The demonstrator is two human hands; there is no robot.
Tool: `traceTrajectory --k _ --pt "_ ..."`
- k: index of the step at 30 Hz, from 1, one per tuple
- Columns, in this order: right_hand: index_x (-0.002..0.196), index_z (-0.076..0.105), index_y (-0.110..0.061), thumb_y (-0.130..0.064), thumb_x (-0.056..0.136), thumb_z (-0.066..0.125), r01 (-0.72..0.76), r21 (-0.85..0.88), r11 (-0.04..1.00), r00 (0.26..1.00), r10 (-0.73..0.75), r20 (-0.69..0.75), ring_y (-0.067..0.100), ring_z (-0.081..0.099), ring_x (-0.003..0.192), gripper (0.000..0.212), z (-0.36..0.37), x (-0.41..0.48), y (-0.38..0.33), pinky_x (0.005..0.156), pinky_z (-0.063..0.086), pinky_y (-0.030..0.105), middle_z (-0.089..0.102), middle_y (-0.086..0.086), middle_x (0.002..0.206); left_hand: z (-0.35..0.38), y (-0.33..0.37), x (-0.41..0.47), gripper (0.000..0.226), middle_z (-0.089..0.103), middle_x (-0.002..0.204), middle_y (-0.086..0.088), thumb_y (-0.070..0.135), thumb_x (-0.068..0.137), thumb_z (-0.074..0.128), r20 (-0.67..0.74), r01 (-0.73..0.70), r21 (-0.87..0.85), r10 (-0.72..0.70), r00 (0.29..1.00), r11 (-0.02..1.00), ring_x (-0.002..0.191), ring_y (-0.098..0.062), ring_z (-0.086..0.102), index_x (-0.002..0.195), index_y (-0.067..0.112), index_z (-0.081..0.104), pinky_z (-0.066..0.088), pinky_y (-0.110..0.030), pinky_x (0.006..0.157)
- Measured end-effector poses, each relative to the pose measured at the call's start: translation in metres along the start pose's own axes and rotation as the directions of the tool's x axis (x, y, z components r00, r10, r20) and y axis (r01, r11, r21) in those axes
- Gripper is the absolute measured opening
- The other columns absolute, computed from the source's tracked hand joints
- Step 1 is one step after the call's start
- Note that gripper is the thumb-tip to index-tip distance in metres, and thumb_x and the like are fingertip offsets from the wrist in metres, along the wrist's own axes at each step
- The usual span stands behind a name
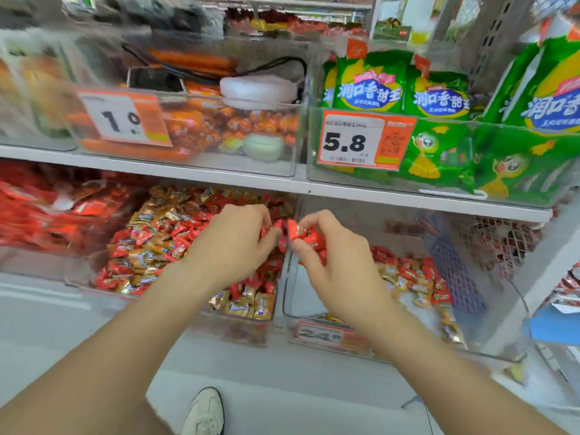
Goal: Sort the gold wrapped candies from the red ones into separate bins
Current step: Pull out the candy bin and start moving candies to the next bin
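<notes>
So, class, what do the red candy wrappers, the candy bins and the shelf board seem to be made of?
Red candy wrappers: thin glossy film, plastic or foil, crinkled and glinting.
Candy bins: clear rigid plastic; the contents show through.
Shelf board: smooth white, probably painted metal, though that is uncertain.

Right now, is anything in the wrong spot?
Yes. A white mask-like thing lies on the sausages in the upper bin; it isn't food. Below, the left bin and right bin both mix red and gold candies.
</notes>
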State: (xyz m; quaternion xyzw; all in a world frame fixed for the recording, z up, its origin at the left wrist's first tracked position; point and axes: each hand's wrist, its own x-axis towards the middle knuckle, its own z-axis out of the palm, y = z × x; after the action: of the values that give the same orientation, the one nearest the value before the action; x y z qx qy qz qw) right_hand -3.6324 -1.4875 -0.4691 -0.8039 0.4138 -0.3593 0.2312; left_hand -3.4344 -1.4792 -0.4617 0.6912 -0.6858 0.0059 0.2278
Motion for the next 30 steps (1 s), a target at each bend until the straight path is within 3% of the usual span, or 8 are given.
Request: traceTrajectory --k 5,8,13,16,20,25,28,30 --pt "0.127 0.049 -0.019 -0.026 0.107 0.058 0.150 -0.414 0.898 0.989 -0.130 0.075 0.032 0.057 0.093 0.023 0.062 0.045 -0.021 0.072 0.045 0.043 0.055 0.006 0.109 -0.005 -0.076 0.015 0.034 0.065 0.089 -0.010 0.050 0.097 0.056 -0.071 0.108 0.089 -0.102 0.992 0.990 0.091 -0.035 0.063 0.101 0.018 0.067 0.053 -0.046 0.080" --pt "0.135 0.047 -0.019 -0.014 0.099 0.065 0.151 -0.581 0.800 0.988 -0.106 0.110 0.039 0.061 0.100 0.040 0.091 0.074 -0.023 0.077 0.041 0.044 0.059 0.013 0.114 0.006 -0.108 0.017 0.064 0.050 0.138 -0.023 0.063 0.099 0.046 0.035 0.235 0.246 -0.251 0.967 0.940 0.130 -0.045 0.041 0.145 0.018 0.051 0.038 -0.056 0.108" --pt "0.161 0.026 -0.036 -0.035 0.110 0.041 0.225 -0.550 0.804 0.915 0.020 0.404 0.044 0.042 0.140 0.053 0.104 0.091 -0.013 0.117 0.031 0.058 0.039 0.013 0.155 0.020 -0.124 0.015 0.084 0.011 0.171 -0.015 0.073 0.098 0.036 0.251 0.294 0.201 -0.340 0.906 0.934 0.153 -0.043 0.016 0.164 0.034 0.001 0.014 -0.062 0.124" --pt "0.162 0.024 -0.038 -0.043 0.109 0.037 0.211 -0.508 0.835 0.939 -0.029 0.341 0.044 0.046 0.135 0.055 0.091 0.083 -0.013 0.115 0.036 0.057 0.044 0.013 0.152 0.000 -0.107 0.014 0.091 0.018 0.166 -0.017 0.063 0.095 0.051 0.245 0.291 0.180 -0.329 0.912 0.940 0.150 -0.045 0.019 0.163 0.033 -0.001 0.018 -0.059 0.123" --pt "0.143 0.053 -0.023 -0.037 0.107 0.038 0.211 -0.443 0.871 0.973 -0.143 0.183 0.033 0.053 0.114 0.042 0.054 0.046 0.001 0.099 0.046 0.050 0.057 0.007 0.126 -0.017 -0.054 -0.004 0.076 0.025 0.163 -0.017 0.038 0.099 0.050 0.296 0.226 0.250 -0.297 0.908 0.941 0.152 -0.045 0.016 0.161 0.016 0.012 0.023 -0.057 0.123" --pt "0.112 0.063 -0.021 -0.027 0.105 0.044 -0.005 -0.494 0.869 0.980 0.103 0.172 0.033 0.060 0.101 0.021 -0.014 0.019 0.031 0.089 0.048 0.047 0.066 0.007 0.103 -0.009 0.035 -0.019 0.032 0.057 0.117 -0.002 0.040 0.098 0.045 0.053 -0.111 0.206 0.102 0.993 0.972 0.111 -0.031 0.050 0.123 0.024 0.055 0.046 -0.046 0.091" --pt "0.100 0.070 -0.023 -0.019 0.097 0.052 -0.213 -0.604 0.768 0.874 0.426 0.234 0.037 0.069 0.102 0.019 -0.066 0.010 0.069 0.086 0.057 0.045 0.074 0.013 0.107 0.020 0.071 -0.013 0.024 0.061 0.101 0.003 0.034 0.100 0.042 0.139 -0.437 0.039 0.428 0.893 0.899 0.099 -0.024 0.053 0.113 0.027 0.061 0.049 -0.044 0.085" --pt "0.103 0.072 -0.016 -0.017 0.098 0.055 -0.288 -0.688 0.666 0.757 0.598 0.263 0.034 0.072 0.099 0.018 -0.101 -0.001 0.093 0.084 0.060 0.042 0.074 0.014 0.106 0.045 0.087 -0.007 0.021 0.064 0.106 0.006 0.029 0.102 0.047 0.267 -0.442 -0.103 0.453 0.851 0.891 0.103 -0.020 0.057 0.114 0.029 0.063 0.051 -0.042 0.089"
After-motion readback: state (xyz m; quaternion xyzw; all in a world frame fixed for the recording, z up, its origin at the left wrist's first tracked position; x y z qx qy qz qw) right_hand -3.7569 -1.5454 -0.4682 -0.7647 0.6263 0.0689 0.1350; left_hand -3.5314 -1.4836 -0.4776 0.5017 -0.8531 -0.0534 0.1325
